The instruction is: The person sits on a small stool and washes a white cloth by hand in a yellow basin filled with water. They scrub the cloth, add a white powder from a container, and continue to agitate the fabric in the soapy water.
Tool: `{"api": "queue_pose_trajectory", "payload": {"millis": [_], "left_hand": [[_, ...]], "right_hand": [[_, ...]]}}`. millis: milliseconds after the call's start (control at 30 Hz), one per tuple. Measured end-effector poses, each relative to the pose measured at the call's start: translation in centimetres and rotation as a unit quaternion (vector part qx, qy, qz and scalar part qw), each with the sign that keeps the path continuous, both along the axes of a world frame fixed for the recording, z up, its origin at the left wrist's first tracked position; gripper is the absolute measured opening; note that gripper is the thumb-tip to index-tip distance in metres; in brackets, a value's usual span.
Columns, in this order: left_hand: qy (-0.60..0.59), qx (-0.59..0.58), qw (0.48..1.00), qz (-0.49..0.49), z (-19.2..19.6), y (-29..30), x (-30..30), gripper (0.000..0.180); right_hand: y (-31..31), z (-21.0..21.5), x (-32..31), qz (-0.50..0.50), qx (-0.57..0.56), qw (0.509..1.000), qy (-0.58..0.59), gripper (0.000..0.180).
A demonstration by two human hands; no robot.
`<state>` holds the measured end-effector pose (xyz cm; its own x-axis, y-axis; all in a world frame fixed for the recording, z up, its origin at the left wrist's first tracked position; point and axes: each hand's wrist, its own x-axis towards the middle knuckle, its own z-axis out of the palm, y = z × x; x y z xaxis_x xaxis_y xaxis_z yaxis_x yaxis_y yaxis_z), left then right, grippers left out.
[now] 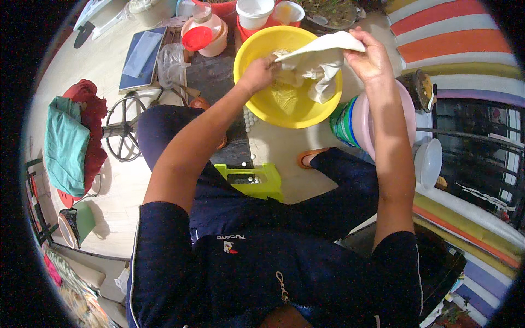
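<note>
A white cloth (322,54) is stretched between my two hands over a round yellow basin (257,112). My left hand (261,74) closes on the cloth's left part, just inside the basin's rim; some of its fingertips are hidden. At the upper right, my right hand (372,57) pinches a corner of the cloth, raised above the rim. Wet-looking folds of the cloth hang down toward the basin's right wall. Shallow liquid (287,98) shows at the bottom of the basin.
Right of the basin stand a green tub (343,123) and a pink bucket (402,104). Beyond it are white tubs (254,12) and a red lid (197,38). A lime-green stool (268,183) and small white balls (249,119) lie nearer. A wheel-like base (123,128) is at left.
</note>
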<state>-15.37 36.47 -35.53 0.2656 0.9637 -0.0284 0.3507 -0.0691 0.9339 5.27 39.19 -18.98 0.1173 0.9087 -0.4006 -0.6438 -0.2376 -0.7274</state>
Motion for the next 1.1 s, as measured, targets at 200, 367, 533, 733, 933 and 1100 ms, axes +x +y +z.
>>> {"api": "queue_pose_trajectory", "payload": {"millis": [200,367,533,733,933,1100], "left_hand": [[-0.047,-0.128,0.991,-0.003,-0.9,1.4,-1.1,0.032],[0.166,-0.065,0.983,0.05,-3.4,2.8,-0.8,0.041],[0.222,0.098,0.963,0.117,-4.9,1.9,1.2,0.075],[0.359,0.054,0.932,-0.002,-4.3,0.5,2.7,0.092],[0.364,-0.035,0.931,-0.001,-10.4,1.9,3.7,0.091],[0.424,-0.046,0.904,-0.036,-13.0,2.7,4.1,0.109]], "right_hand": [[3.5,-6.4,2.9,-0.031,-0.036,0.998,0.041,0.014],[4.0,-12.2,1.8,-0.011,-0.062,0.997,-0.037,0.016],[2.9,-20.4,2.1,0.045,-0.038,0.923,-0.381,0.026],[-1.7,-24.0,-2.1,0.143,0.003,0.708,-0.691,0.066],[-2.8,-26.4,-3.8,0.143,0.083,0.554,-0.816,0.074],[-1.2,-27.9,-3.3,0.209,0.051,0.569,-0.794,0.068]]}}
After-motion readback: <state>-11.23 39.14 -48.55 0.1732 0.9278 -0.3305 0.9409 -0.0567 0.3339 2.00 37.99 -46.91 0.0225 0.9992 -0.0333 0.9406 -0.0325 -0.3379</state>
